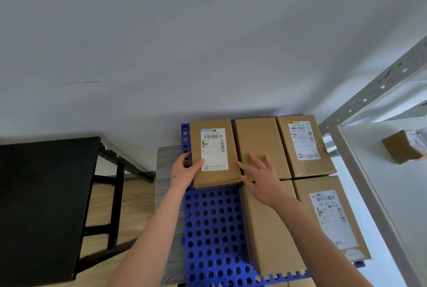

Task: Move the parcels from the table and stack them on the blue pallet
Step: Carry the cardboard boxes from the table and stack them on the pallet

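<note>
Head view: your left hand (184,171) grips the near left corner of the labelled parcel (215,152), thumb curled over the top and fingers down its left side. Your right hand (261,180) is spread flat, holding nothing, fingers lying across the plain parcel (258,143) just beside it. The labelled parcel sits at the far left of the pallet (212,229), touching that plain parcel on its right. The black counter (41,205) stands well apart to the left.

Watch it here. If you push from that one corner, I'd expect the parcel to twist and end up skewed against its neighbour. Its left side runs close to the pallet's edge, so a shove could leave it overhanging. Mind your right thumb too: it's at the seam between the two parcels and could get nipped.

The parcel itself is a brown carton, lying flat, white shipping label up, its near bottom edge looking slightly crumpled.
</note>
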